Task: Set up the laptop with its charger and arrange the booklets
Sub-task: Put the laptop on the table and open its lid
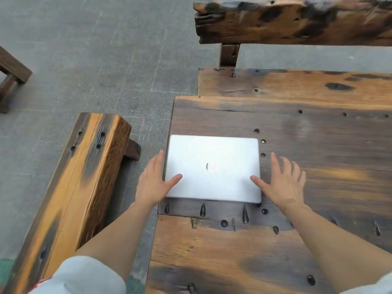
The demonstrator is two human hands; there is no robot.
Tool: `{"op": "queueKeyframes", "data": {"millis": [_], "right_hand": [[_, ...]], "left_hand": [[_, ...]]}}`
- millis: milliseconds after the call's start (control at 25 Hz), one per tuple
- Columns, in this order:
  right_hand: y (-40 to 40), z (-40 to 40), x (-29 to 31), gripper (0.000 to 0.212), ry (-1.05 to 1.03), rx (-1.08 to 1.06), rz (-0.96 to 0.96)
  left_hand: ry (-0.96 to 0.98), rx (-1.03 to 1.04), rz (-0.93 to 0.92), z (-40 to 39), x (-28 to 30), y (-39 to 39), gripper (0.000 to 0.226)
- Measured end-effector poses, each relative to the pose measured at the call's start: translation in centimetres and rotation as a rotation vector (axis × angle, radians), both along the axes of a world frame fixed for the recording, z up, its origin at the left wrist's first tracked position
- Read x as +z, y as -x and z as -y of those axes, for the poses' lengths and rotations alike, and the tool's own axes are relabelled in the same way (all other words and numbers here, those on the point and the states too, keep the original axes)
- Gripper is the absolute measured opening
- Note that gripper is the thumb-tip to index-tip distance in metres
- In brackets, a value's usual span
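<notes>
A closed silver laptop [213, 168] lies flat near the left edge of a rough wooden table [307, 145]. My left hand [152, 183] is at the laptop's left side with straight fingers, its thumb lying on the lid. My right hand [282, 183] mirrors it at the right side, fingers spread over the table and thumb on the lid's near right corner. Neither hand grips anything. No charger or booklets are in view.
A wooden bench [70, 198] runs along the table's left side, over a grey paved floor [84, 49]. A heavy wooden beam on a post [292, 20] stands beyond the table's far edge. Another piece of wooden furniture [10, 75] sits at far left.
</notes>
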State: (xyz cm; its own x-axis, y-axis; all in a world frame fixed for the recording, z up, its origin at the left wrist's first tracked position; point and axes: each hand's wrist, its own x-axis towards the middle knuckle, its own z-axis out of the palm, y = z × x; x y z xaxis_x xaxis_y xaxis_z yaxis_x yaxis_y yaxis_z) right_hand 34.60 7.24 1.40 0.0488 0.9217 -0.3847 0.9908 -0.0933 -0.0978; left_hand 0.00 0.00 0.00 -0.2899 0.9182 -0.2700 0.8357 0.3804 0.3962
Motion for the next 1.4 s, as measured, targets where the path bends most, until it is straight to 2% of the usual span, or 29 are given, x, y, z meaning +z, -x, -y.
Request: {"op": "queueKeyframes", "data": {"millis": [200,360,480,600,760,840,960,1000,1080,1200,1240,1320,1400], "right_hand": [[1.2,-1.4,-2.4,0.099,0.198,-0.079,-0.133],[2.0,-2.8,-4.3,0.1,0.292,-0.318,-0.407],[3.0,-3.9,-4.7,0.089,0.28,-0.476,-0.57],[3.7,-5.5,-5.0,0.079,0.279,-0.664,-0.678],[3.0,-6.9,-5.1,0.088,0.383,-0.885,-0.836],[2.5,-7.0,-4.0,0.071,0.484,-0.916,-0.922],[1.6,-7.1,-3.1,0.069,0.565,-0.921,-0.95],[1.5,-7.0,-2.7,0.069,0.565,-0.922,-0.963],[1.3,-6.4,-2.1,0.066,0.559,-0.934,-0.974],[0.9,-4.1,-1.1,0.068,0.57,-0.922,-0.993],[0.8,-3.2,-0.7,0.07,0.577,-0.917,-0.998],[0.3,-1.3,0.6,0.073,0.596,-0.89,-0.989],[-0.5,0.9,2.2,0.08,0.622,-0.883,-0.967]], "left_hand": [[0.214,0.041,0.058,-2.1,-2.4,-0.5,0.098],[0.256,0.107,0.09,-3.7,-3.7,-0.8,0.099],[0.272,0.181,0.111,-4.7,-4.1,-1.1,0.099],[0.3,0.384,0.198,-6.5,-4.0,-2.1,0.098],[0.344,0.735,0.414,-9.3,-4.0,-2.4,0.1],[0.328,0.806,0.507,-9.6,-4.2,-2.0,0.103],[0.341,0.883,0.622,-9.8,-5.1,-1.2,0.12],[0.346,0.905,0.669,-9.6,-6.2,-0.5,0.128],[0.334,0.929,0.758,-8.9,-14.4,2.8,0.134],[0.272,0.962,0.869,-6.8,-16.6,3.9,0.125],[0.3,0.967,0.896,-5.8,-13.8,2.7,0.122],[0.36,0.948,0.936,-3.1,-4.0,-1.2,0.117],[0.395,0.895,1.001,-0.4,1.6,-3.4,0.094]]}}
